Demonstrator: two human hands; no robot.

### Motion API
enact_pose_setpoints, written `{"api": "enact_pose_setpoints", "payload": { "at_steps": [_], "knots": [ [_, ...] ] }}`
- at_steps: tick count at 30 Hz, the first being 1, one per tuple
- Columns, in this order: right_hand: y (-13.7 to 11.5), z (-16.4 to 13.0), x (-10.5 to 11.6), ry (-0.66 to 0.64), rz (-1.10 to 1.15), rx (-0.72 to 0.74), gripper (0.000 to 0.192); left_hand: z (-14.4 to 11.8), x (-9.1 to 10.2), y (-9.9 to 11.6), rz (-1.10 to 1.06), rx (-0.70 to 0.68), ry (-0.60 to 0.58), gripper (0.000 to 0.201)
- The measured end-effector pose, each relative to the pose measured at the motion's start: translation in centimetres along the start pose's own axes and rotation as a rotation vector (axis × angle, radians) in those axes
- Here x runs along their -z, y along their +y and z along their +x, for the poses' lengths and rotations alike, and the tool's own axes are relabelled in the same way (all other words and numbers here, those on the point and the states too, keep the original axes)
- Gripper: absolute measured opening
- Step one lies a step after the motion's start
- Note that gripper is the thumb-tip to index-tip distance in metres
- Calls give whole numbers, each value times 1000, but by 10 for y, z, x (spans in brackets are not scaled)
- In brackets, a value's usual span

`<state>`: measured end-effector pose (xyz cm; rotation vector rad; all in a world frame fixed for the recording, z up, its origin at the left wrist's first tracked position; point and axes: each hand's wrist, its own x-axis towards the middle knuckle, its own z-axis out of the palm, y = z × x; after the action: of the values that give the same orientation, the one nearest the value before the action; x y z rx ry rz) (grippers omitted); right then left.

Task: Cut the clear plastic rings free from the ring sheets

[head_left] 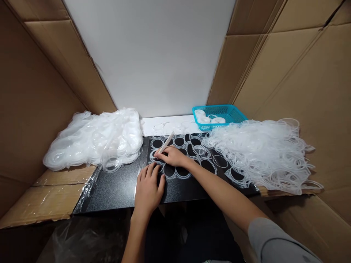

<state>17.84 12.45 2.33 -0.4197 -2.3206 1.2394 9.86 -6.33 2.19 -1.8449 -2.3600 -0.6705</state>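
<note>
Translucent ring-cut silicone sheet (pixel 189 157) lies flat on the black board (pixel 117 186)

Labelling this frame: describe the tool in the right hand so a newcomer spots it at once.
Start at the black work mat between the cardboard walls, where a clear sheet of ring outlines lies. The right hand pinches a thin white stick there, tip down, angled up-right. It is the only straight, opaque piece among curved clear plastic.

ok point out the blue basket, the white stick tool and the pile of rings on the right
blue basket (pixel 236 112), head view, on its mesh side wall
white stick tool (pixel 166 142), head view, on the middle of its shaft above the right hand
pile of rings (pixel 268 153), head view, on the middle of the heap
</note>
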Motion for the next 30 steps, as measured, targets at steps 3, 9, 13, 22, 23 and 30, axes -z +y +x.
{"api": "enact_pose_setpoints", "payload": {
  "at_steps": [3,9,13,22,23,30],
  "knots": [
    [0,-1,0,11,-26,34,20,0,-1,1,27,6,-6,38],
    [-1,-4,1,22,-58,22,21,0,0,2,28,12,-5,39],
    [-3,-5,0,15,-83,12,21,-1,-1,1,32,6,-1,39],
    [-6,-5,2,30,-4,-7,19,-2,0,1,33,0,8,39],
    [-6,-5,2,22,-17,-6,18,-2,0,1,33,0,10,39],
    [-4,-6,0,-20,-142,153,23,-1,0,-1,41,-6,-8,41]
  ]
}}
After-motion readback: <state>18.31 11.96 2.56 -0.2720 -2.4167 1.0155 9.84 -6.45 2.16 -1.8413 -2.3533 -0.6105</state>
